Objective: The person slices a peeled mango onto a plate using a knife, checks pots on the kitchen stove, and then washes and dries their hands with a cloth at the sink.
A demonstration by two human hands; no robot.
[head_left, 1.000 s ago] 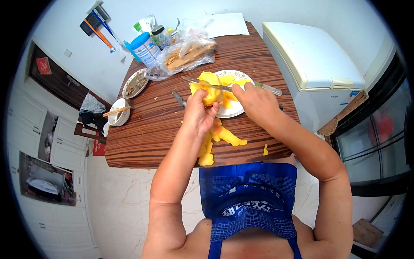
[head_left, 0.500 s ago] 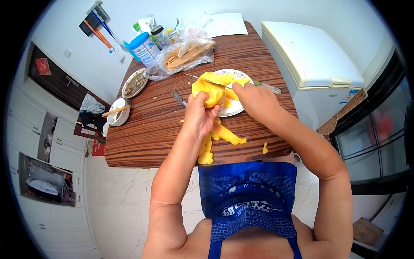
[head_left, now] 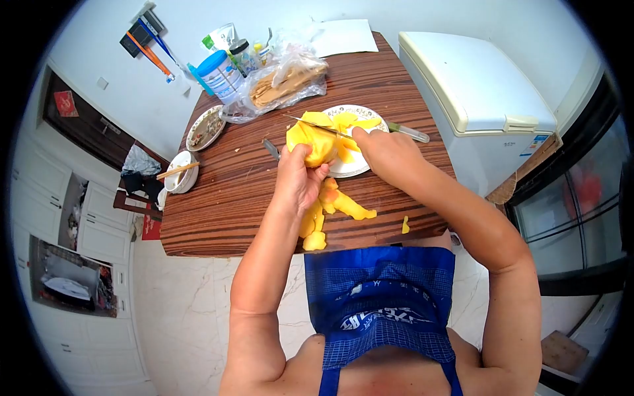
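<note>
My left hand [head_left: 300,178] is wrapped round a peeled yellow fruit [head_left: 317,146], held above the table beside the plate. In my right hand [head_left: 386,153] is a knife [head_left: 320,125], its blade lying across the top of the fruit; the fingers hide the handle. Behind my hands sits a white patterned plate [head_left: 356,165] with yellow slices [head_left: 364,123] on it. Yellow peelings [head_left: 350,206] lie on the wood near the front edge. A metal tool [head_left: 271,149] lies left of the fruit, partly hidden by my left hand.
On the brown table [head_left: 218,218] are a bowl with chopsticks [head_left: 183,179], an oval dish [head_left: 206,129], a bagged brown food [head_left: 284,86], a blue-lidded tub [head_left: 220,74] and a paper sheet [head_left: 345,37]. A clear-ended tool [head_left: 409,132] lies right of the plate. A white freezer [head_left: 475,79] stands right.
The fruit and my left hand have shifted slightly left and down. The knife blade has moved a little over the top of the fruit, still in my right hand.
</note>
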